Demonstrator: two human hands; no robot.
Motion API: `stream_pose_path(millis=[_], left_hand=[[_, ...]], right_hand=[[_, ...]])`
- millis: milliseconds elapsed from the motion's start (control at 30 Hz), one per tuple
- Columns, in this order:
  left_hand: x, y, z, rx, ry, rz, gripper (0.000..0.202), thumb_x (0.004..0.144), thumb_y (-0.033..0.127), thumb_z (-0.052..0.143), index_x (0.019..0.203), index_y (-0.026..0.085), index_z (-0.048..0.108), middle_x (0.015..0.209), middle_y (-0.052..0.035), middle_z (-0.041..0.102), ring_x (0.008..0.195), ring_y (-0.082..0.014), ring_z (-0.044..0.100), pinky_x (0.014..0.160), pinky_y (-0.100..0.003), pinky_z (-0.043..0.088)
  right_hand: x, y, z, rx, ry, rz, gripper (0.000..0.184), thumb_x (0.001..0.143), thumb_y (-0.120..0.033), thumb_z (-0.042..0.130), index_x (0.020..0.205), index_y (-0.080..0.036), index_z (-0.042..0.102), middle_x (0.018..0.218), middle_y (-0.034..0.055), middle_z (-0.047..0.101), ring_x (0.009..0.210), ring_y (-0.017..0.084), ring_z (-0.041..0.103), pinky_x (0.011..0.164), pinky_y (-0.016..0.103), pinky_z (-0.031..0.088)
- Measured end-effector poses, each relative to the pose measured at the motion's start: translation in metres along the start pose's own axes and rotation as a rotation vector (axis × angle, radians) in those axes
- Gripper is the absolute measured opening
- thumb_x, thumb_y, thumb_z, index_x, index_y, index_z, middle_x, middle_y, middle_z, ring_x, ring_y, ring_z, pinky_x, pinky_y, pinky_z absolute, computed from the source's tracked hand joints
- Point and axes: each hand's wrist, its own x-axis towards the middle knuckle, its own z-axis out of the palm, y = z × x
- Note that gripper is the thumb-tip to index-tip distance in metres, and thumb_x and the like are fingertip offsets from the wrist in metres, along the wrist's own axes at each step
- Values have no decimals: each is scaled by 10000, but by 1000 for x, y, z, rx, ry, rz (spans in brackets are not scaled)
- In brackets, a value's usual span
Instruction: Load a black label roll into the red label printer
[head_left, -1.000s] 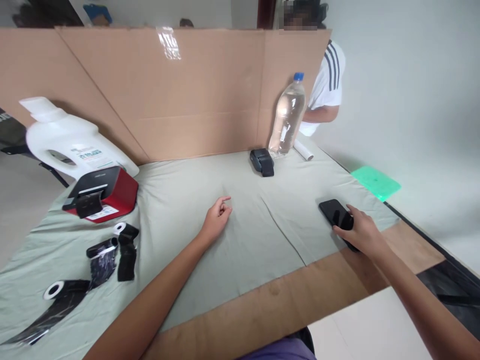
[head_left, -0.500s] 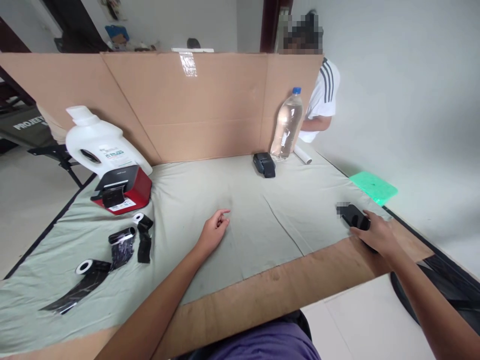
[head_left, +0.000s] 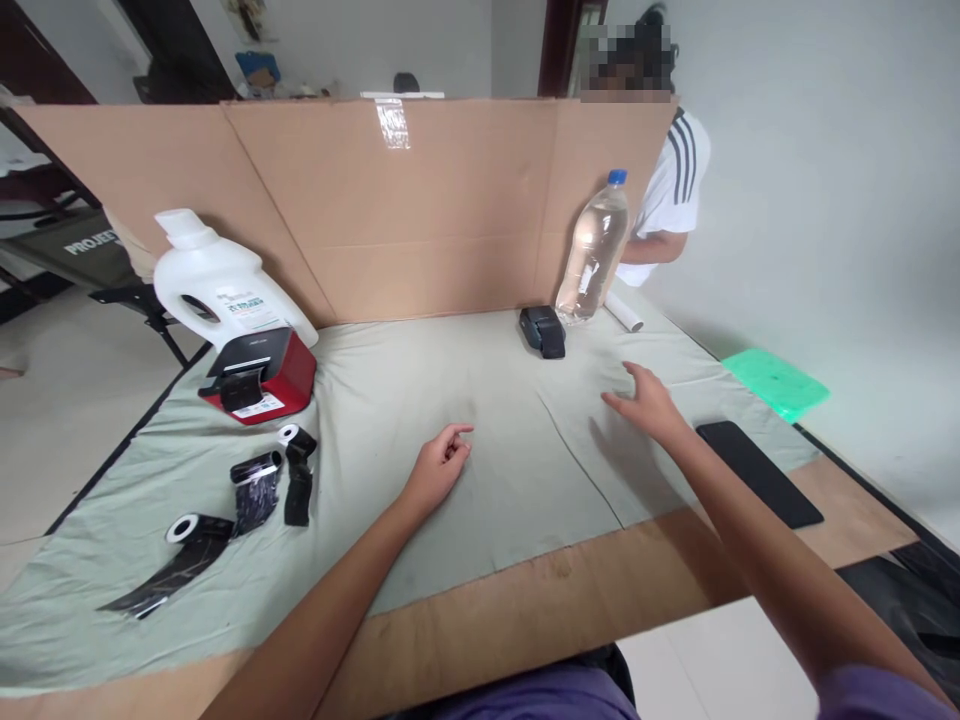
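My left hand rests on the grey-green cloth near the table's middle, fingers loosely curled with the forefinger out, holding nothing. My right hand hovers over the cloth with fingers spread, empty, pointing toward a small black device at the back. A black phone lies flat on the cloth's right edge, just right of my right forearm and untouched.
A clear water bottle and white tube stand by the cardboard screen. At left are a white jug, red printer and several black ribbon rolls. A green lid lies at right. Another person's sleeve shows behind the screen.
My right hand let go of the black phone, left it flat on the cloth's right edge, and moved left and forward with its fingers spread. The left hand stayed put.
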Motion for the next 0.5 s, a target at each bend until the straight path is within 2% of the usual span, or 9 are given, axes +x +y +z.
stream_pose_path(millis=[100, 200, 400, 500], left_hand=[[-1, 0, -1, 10, -5, 2, 323, 915, 369, 499, 1159, 195, 619, 758, 24, 504, 674, -132, 465, 671, -262, 386], [-1, 1, -1, 11, -29, 4, 316, 925, 361, 488, 1164, 199, 615, 768, 21, 505, 678, -132, 469, 668, -261, 390], [-1, 9, -2, 23, -58, -38, 310, 918, 367, 487, 1142, 202, 626, 776, 17, 519, 675, -133, 490, 650, -256, 396], [-1, 12, -2, 8, -70, -49, 314, 920, 363, 490, 1143, 191, 628, 789, 8, 544, 684, -131, 501, 651, -254, 399]], right_hand=[[42, -38, 21, 94, -34, -31, 735, 814, -431, 635, 1444, -95, 460, 1415, 218, 548, 1327, 362, 504, 1106, 478, 397], [81, -65, 39, 162, -49, -15, 714, 817, -415, 654, 1425, -92, 463, 1391, 216, 561, 1303, 350, 523, 1082, 469, 416], [142, -103, 64, 106, -27, 87, 802, 768, -554, 732, 1361, -80, 475, 1340, 254, 561, 1238, 392, 546, 1029, 513, 448], [161, -118, 68, 60, -52, 132, 844, 757, -536, 754, 1388, -69, 445, 1368, 271, 535, 1273, 413, 517, 1053, 515, 430]])
